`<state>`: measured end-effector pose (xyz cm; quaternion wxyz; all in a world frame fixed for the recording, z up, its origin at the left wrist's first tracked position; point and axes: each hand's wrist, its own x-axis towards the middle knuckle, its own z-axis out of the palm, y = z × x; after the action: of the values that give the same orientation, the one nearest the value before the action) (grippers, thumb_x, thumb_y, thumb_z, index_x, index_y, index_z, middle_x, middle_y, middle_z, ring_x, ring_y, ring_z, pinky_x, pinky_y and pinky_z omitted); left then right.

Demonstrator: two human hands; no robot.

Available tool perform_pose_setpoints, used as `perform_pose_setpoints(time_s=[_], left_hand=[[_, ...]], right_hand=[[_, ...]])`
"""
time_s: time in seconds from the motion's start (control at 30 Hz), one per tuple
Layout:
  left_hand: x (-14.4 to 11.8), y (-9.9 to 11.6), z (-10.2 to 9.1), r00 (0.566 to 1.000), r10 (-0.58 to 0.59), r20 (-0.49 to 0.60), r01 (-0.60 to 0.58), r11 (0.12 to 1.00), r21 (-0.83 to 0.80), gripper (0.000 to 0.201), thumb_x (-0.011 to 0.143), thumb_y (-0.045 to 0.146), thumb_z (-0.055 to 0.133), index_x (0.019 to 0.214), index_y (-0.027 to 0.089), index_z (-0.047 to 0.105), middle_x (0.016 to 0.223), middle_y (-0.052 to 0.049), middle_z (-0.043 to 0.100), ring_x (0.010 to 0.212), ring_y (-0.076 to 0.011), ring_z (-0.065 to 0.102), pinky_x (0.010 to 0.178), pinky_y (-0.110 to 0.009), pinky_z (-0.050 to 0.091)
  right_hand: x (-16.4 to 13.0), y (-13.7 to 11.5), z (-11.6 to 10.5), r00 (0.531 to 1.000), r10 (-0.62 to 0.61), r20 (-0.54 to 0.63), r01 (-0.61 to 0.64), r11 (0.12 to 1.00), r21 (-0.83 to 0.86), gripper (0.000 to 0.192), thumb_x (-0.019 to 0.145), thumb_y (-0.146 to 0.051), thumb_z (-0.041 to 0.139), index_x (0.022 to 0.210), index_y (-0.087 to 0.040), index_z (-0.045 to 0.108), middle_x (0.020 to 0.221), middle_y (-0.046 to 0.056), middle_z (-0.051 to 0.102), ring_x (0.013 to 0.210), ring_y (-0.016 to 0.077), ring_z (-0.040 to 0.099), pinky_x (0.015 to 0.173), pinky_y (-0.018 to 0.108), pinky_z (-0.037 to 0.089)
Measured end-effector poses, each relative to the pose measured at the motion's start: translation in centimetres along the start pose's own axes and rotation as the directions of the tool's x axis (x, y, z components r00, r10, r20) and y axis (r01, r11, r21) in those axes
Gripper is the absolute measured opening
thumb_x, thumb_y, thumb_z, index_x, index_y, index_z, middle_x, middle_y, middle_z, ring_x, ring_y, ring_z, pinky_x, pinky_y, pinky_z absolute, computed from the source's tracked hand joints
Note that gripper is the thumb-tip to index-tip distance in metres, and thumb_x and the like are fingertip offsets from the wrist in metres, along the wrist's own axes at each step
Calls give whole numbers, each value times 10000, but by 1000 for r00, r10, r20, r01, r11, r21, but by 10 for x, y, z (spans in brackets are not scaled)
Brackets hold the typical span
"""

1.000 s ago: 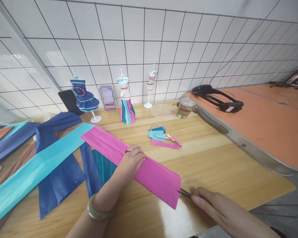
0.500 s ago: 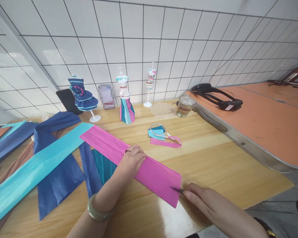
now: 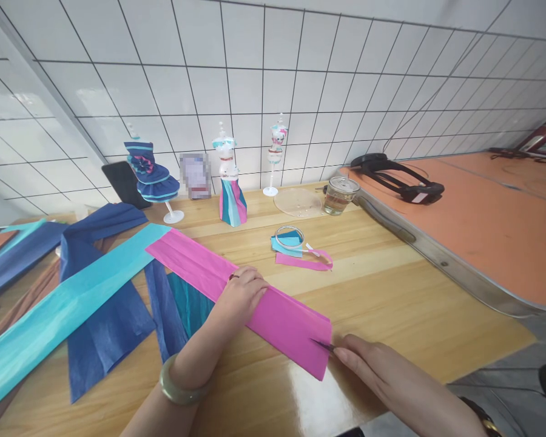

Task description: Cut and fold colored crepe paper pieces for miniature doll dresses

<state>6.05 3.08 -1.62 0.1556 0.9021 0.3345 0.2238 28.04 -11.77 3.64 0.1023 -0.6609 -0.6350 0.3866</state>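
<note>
A folded strip of pink crepe paper (image 3: 295, 331) lies slantwise on the wooden table (image 3: 391, 273). My left hand (image 3: 243, 294) rests on its middle, palm down, fingers close together and laid over the paper; the thumb is hidden. A pale bangle (image 3: 179, 388) circles that wrist. At the strip's near right end, my right hand (image 3: 368, 364) is closed on small dark scissors (image 3: 323, 346), their handles hidden by my fingers. The slim pointed tip lies over the pink paper, a little in from its end.
Turquoise (image 3: 68, 303) and dark blue paper (image 3: 109, 340) spread at left. Small dress forms, one in a blue dress (image 3: 152, 176), stand along the tiled wall. Behind the strip lie a ring-shaped roll (image 3: 290, 237) and paper scraps. A glass (image 3: 340, 195) stands by the orange surface (image 3: 495, 230).
The scissors' tip has shifted very slightly up and left over the pink paper, along with my right hand. My left hand stays in place.
</note>
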Motion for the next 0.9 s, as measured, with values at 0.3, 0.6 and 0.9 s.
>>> perform_pose_setpoints(time_s=[0.3, 0.6, 0.9], left_hand=[[0, 2, -2, 1000, 6, -7, -6, 1000, 5, 206, 875, 151, 439, 877, 179, 642, 893, -57, 613, 906, -199, 527, 831, -362, 420], [-1, 1, 0, 1000, 8, -2, -8, 1000, 10, 205, 880, 162, 433, 881, 188, 637, 903, -49, 606, 918, -196, 521, 838, -357, 419], [0, 2, -1, 1000, -1, 8, 0, 1000, 19, 202, 874, 150, 443, 875, 174, 643, 901, -57, 609, 914, -200, 523, 838, -360, 423]], right_hand=[[2, 0, 2, 1000, 12, -8, -12, 1000, 5, 447, 899, -500, 266, 847, -225, 614, 769, 32, 672, 752, 201, 620, 758, 284, 448], [4, 4, 4, 1000, 9, -9, -9, 1000, -7, 445, 892, -505, 278, 848, -224, 621, 776, 37, 683, 764, 207, 627, 753, 283, 454], [4, 4, 4, 1000, -1, -12, 1, 1000, -23, 436, 898, -491, 273, 824, -224, 611, 760, 38, 675, 767, 209, 627, 772, 293, 450]])
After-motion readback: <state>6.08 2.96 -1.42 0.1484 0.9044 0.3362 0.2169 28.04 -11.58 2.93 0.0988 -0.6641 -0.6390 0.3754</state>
